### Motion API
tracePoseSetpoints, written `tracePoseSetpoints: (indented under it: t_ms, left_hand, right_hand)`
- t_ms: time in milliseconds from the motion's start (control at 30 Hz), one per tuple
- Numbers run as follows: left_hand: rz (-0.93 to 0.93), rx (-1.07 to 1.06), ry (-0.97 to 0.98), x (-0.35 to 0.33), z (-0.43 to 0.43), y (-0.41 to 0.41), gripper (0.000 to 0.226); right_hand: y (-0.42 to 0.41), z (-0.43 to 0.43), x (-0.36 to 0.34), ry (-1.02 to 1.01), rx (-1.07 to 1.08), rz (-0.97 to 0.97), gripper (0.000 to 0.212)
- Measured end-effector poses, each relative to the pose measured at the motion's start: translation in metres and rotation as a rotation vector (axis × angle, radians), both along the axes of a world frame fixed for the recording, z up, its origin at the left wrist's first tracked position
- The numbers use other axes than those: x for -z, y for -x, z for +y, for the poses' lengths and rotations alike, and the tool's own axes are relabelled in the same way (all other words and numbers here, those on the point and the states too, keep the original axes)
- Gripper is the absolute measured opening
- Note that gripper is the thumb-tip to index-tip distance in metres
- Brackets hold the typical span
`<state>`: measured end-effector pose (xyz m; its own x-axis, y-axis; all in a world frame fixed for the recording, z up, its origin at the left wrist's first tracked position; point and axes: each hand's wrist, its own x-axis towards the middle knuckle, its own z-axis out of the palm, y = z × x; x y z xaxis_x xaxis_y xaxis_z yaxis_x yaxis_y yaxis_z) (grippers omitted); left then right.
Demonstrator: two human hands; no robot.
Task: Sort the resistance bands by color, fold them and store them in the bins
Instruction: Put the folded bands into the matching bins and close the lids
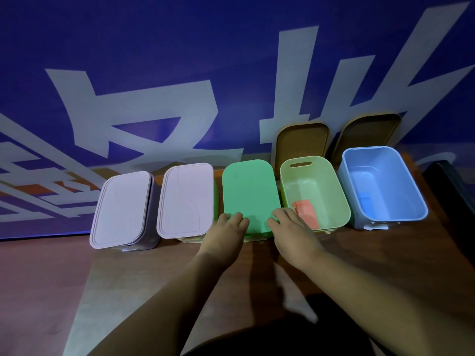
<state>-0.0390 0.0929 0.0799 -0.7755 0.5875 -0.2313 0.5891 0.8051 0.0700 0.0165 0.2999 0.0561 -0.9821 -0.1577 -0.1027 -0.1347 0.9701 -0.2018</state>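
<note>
The counter (pixel 359 253) carries a row of five bins along a blue printed backdrop (pixel 154 47): at the far left a lilac bin (pixel 123 209) and next to it a bin under a pale pink lid (pixel 186 200), both closed, then the middle bin under a green lid (pixel 248 194), then an uncovered pale green bin (pixel 334 191) and an uncovered blue bin (pixel 380 186). Two tan lids (pixel 302 142) lean on the backdrop behind the uncovered pair. Both hands lie flat and spread on the near end of the green lid, gripping nothing: the left hand (pixel 226 232) at its near left corner, the right hand (pixel 290 232) at its near right corner, just beside the pale green bin's rim. The step looks like seating this lid, so even downward pressure at both corners should serve best; I cannot tell whether the far end is already down. A folded orange band (pixel 307 210) lies at the near end of the pale green bin; something blue lies in the blue bin. The bins stand close together, so room lies mainly toward the person.
</note>
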Motion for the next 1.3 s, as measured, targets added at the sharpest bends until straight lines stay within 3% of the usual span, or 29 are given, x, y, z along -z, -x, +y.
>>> tracePoseSetpoints:
  t_ms: [333,833,1000,1300]
  left_hand:
    - [-0.055,-0.030,0.057,-0.007,0.012,0.004,0.029]
    - [-0.109,-0.023,0.000,-0.005,0.009,0.035,0.053]
    - [-0.116,0.049,0.029,-0.012,0.009,0.053,0.046]
    - [-0.136,-0.041,0.004,-0.016,0.023,0.075,0.029]
  right_hand:
    - [0.002,-0.003,-0.009,0.068,0.070,-0.056,0.026]
    - [0.029,-0.012,-0.030,0.105,0.213,-0.112,0.037]
    - [0.041,-0.014,-0.042,0.042,0.198,-0.184,0.039]
    - [0.056,0.004,-0.054,0.133,0.197,-0.261,0.036]
